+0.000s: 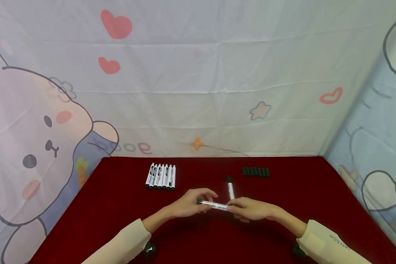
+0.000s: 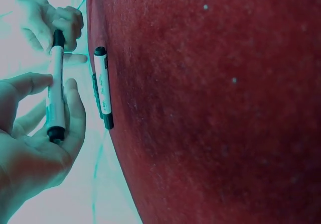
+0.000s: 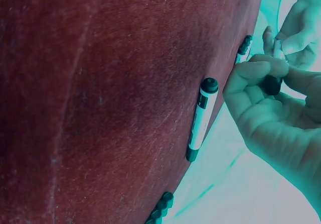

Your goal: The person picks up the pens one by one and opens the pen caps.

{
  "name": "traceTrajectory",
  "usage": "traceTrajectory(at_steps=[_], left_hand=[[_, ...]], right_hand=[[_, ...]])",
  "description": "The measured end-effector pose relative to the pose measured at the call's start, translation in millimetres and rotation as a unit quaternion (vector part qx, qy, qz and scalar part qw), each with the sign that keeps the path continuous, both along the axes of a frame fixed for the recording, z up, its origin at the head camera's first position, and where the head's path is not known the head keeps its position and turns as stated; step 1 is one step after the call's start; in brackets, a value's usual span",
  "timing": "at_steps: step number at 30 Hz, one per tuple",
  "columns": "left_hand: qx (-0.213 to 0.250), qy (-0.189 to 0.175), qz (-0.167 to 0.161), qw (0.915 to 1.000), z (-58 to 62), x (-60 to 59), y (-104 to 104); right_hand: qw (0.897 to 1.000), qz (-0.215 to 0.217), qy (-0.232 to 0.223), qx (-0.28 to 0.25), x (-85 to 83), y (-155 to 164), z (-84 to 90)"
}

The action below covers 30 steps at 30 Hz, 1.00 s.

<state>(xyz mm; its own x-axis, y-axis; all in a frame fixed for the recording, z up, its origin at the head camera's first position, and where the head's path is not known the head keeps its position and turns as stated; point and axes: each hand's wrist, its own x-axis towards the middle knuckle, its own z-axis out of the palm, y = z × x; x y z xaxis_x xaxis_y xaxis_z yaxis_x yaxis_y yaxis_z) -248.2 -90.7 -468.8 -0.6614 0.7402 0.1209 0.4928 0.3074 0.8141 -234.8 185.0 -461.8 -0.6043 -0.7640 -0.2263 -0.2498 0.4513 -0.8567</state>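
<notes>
A white whiteboard marker [image 1: 219, 206] lies level between my two hands above the table. My left hand [image 1: 189, 203] holds its barrel between thumb and fingers, the black end plug [image 2: 56, 133] close to the palm. At the opposite end, my right hand [image 1: 252, 209] pinches the marker's black cap [image 3: 272, 85], which the fingers mostly hide in the head view. Just beyond the right hand, another capped marker [image 1: 231, 189] lies on the red cloth, its black cap pointing away from me.
A row of several white markers without caps [image 1: 160, 176] lies at the back left of the red-covered table [image 1: 198, 238], black ends toward me. Several black caps [image 1: 255, 172] stand side by side at the back right. A printed cloth backdrop [image 1: 198, 110] rises behind the table.
</notes>
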Motion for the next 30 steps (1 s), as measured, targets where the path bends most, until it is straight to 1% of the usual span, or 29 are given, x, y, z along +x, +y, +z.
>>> traceTrajectory(at_steps=[4,7,9,11,14,15,18,20,22,27,30], left_hand=[[-0.037,0.066,0.007,0.9971,1.1,3.1,5],[-0.075,0.107,0.001,0.9914,2.3,5.2,9],[-0.099,0.126,-0.006,0.9871,3.4,6.5,10],[-0.119,0.144,-0.016,0.9822,5.1,8.0,9],[-0.142,0.179,-0.023,0.9732,5.9,8.8,7],[-0.147,0.187,-0.024,0.9711,5.9,8.9,5],[-0.159,0.189,-0.028,0.9685,3.1,9.0,3],[-0.161,0.180,-0.034,0.9698,1.2,9.7,2],[-0.158,0.180,-0.041,0.9700,-0.7,10.1,3],[-0.140,0.189,-0.047,0.9708,0.3,9.3,7],[-0.121,0.175,-0.063,0.9750,1.5,6.1,5]], right_hand=[[1.000,0.007,-0.024,-0.005,0.6,-1,-0.1],[1.000,0.008,-0.017,-0.007,1.1,-2,0.1],[1.000,0.016,0.008,-0.006,2.1,-3,-0.2],[0.999,0.028,0.044,-0.003,3.3,-4,-1.6],[0.993,0.044,0.108,-0.001,5.7,-5,-3.9],[0.991,0.046,0.123,-0.002,6.3,-5,-4.5],[0.987,0.052,0.151,-0.005,7.7,-5,-7.4],[0.986,0.056,0.157,-0.008,8.5,-4,-10.0],[0.984,0.059,0.168,-0.011,9.6,-2,-12.8],[0.979,0.053,0.197,-0.019,12.1,3,-16.7],[0.978,0.050,0.200,-0.024,11.9,7,-17.2]])
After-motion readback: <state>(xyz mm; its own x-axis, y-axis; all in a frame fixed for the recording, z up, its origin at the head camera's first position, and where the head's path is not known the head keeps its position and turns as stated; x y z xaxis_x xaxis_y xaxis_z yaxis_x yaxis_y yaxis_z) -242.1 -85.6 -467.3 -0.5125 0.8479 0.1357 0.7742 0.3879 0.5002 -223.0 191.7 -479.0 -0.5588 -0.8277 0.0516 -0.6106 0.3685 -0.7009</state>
